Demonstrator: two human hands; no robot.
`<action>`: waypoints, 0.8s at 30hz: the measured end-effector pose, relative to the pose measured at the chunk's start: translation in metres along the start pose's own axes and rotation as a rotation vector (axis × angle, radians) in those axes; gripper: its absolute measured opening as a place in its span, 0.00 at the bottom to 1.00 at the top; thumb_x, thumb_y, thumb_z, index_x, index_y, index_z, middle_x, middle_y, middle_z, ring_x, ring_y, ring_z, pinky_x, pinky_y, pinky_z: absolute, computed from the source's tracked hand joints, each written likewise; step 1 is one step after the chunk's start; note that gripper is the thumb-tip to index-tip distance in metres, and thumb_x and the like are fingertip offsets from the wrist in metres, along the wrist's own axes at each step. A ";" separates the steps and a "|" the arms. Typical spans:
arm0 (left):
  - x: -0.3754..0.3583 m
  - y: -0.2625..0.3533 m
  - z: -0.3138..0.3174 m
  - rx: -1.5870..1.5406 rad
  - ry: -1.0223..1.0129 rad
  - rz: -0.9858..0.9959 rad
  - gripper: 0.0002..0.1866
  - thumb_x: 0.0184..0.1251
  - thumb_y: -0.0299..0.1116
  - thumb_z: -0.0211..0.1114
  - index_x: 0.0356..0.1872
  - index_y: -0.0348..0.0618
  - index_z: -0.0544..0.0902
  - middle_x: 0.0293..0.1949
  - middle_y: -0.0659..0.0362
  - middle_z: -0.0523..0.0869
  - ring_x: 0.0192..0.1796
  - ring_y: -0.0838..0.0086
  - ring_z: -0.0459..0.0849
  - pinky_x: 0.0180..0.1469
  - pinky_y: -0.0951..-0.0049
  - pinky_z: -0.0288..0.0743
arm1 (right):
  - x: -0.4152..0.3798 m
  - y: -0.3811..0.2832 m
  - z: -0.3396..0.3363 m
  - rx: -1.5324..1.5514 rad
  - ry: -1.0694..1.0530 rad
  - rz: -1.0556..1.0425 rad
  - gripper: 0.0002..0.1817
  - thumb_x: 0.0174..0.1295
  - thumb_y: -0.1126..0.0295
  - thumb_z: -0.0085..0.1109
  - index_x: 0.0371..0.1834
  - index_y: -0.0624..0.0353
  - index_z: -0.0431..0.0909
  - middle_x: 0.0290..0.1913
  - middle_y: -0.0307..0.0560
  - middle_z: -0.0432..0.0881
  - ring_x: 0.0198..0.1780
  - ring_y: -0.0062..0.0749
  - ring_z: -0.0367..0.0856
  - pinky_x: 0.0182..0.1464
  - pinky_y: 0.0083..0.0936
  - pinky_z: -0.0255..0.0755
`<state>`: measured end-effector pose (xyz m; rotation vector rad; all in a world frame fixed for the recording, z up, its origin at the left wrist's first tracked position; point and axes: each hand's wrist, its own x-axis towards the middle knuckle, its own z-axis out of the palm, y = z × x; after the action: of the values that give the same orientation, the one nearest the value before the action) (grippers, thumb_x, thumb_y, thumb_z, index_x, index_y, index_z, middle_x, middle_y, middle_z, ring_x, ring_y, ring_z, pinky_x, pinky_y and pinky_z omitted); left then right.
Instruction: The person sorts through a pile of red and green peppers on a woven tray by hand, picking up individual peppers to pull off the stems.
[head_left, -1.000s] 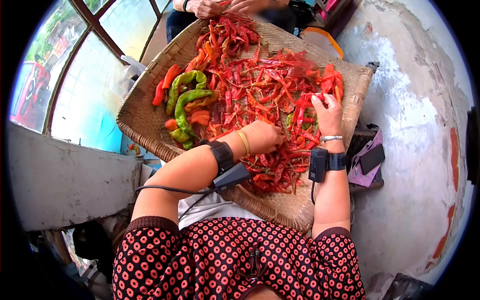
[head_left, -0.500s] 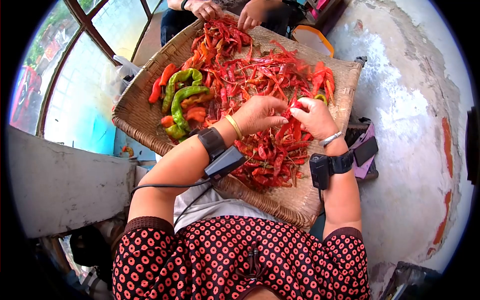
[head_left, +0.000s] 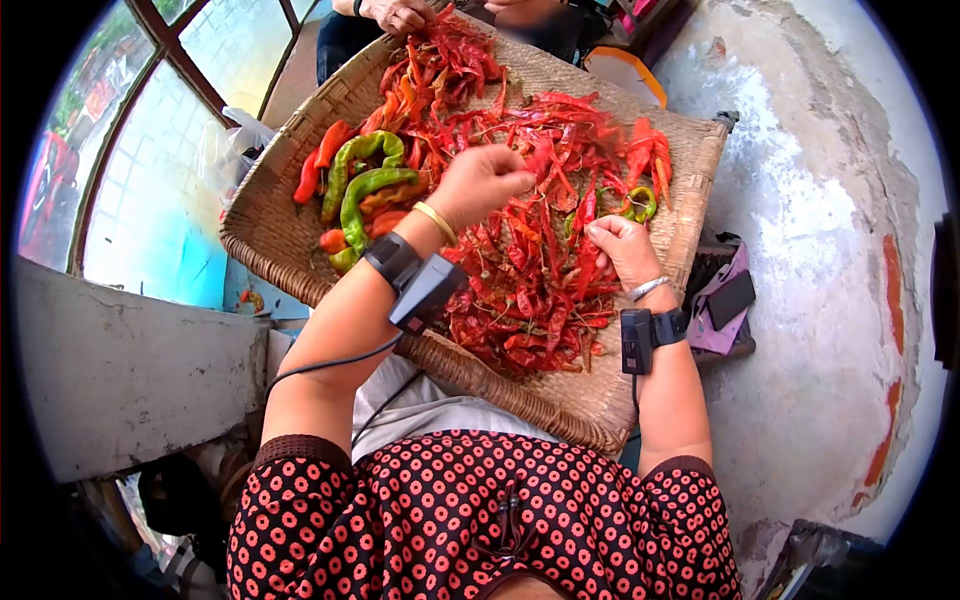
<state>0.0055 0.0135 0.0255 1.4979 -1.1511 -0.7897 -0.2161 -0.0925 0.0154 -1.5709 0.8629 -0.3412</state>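
Note:
Red dried chili peppers [head_left: 520, 285] lie heaped across a woven basket tray [head_left: 440, 365]. My left hand [head_left: 485, 185] hovers over the middle of the heap with its fingers curled together; whatever is between them is hidden. Lower right, my right hand [head_left: 625, 250] has thumb and fingers pinched at a red chili pepper [head_left: 586, 210] whose lower end they cover. A curled green pepper [head_left: 641, 204] rests just beyond that hand. Bigger green peppers [head_left: 365, 205] and orange-red peppers [head_left: 333, 142] are on the tray's left side.
Across the tray, another person's hand [head_left: 398, 14] touches the peppers at the far edge. Windows [head_left: 150, 180] and a low wall [head_left: 140, 370] stand to the left. A worn plaster wall [head_left: 800, 250] is on the right, with a purple bag [head_left: 725, 305] beside the tray.
My hands have moved apart: the left went up and left, the right slightly down. The other person's hands have shifted toward the top edge of the view.

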 end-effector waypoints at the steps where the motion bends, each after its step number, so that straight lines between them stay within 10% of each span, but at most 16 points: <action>1: 0.004 0.000 -0.005 -0.087 0.075 -0.037 0.06 0.58 0.32 0.62 0.32 0.40 0.79 0.24 0.65 0.79 0.23 0.86 0.72 0.24 0.85 0.66 | 0.001 0.000 -0.001 0.002 -0.001 0.001 0.08 0.58 0.65 0.57 0.31 0.59 0.76 0.22 0.32 0.75 0.17 0.12 0.70 0.18 0.11 0.63; 4: 0.007 0.011 -0.016 -0.600 0.328 -0.076 0.11 0.61 0.32 0.59 0.42 0.39 0.77 0.29 0.62 0.80 0.22 0.85 0.72 0.22 0.84 0.66 | 0.001 -0.004 -0.002 0.039 0.000 0.021 0.07 0.59 0.67 0.55 0.33 0.59 0.76 0.25 0.32 0.76 0.18 0.13 0.71 0.16 0.10 0.63; 7: 0.014 0.001 -0.020 -0.250 0.632 -0.100 0.20 0.60 0.34 0.61 0.51 0.35 0.73 0.39 0.58 0.80 0.26 0.83 0.75 0.26 0.82 0.71 | 0.001 -0.003 -0.002 0.182 -0.015 0.010 0.06 0.60 0.67 0.54 0.34 0.58 0.74 0.26 0.34 0.77 0.19 0.13 0.74 0.16 0.10 0.66; 9: 0.011 -0.007 -0.015 0.304 0.489 0.091 0.21 0.58 0.34 0.63 0.50 0.34 0.73 0.41 0.57 0.80 0.31 0.79 0.78 0.33 0.78 0.74 | 0.001 -0.004 -0.002 0.285 -0.046 -0.002 0.06 0.61 0.68 0.53 0.35 0.58 0.73 0.26 0.35 0.77 0.21 0.15 0.76 0.18 0.11 0.68; 12: -0.005 0.001 0.015 0.133 -0.068 0.129 0.20 0.57 0.35 0.65 0.49 0.35 0.76 0.41 0.56 0.82 0.42 0.75 0.80 0.46 0.76 0.74 | 0.002 -0.002 -0.001 0.408 -0.090 -0.038 0.05 0.60 0.69 0.53 0.35 0.57 0.74 0.28 0.36 0.78 0.22 0.18 0.77 0.21 0.14 0.71; 17: -0.020 0.007 0.042 0.220 -0.561 0.103 0.20 0.57 0.42 0.64 0.43 0.36 0.77 0.29 0.56 0.81 0.33 0.77 0.79 0.36 0.75 0.74 | 0.000 0.001 0.002 0.524 -0.178 -0.097 0.05 0.61 0.69 0.52 0.37 0.58 0.73 0.29 0.37 0.78 0.25 0.19 0.78 0.26 0.15 0.74; 24: -0.011 0.011 0.024 -0.008 -0.461 -0.156 0.11 0.62 0.37 0.60 0.26 0.40 0.78 0.19 0.69 0.76 0.21 0.87 0.73 0.23 0.84 0.69 | -0.005 -0.007 0.001 0.124 -0.059 -0.107 0.08 0.60 0.69 0.53 0.40 0.59 0.74 0.31 0.39 0.79 0.27 0.19 0.77 0.29 0.15 0.71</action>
<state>-0.0223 0.0156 0.0296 1.4506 -1.3715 -1.2923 -0.2162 -0.0882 0.0232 -1.5077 0.7010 -0.4154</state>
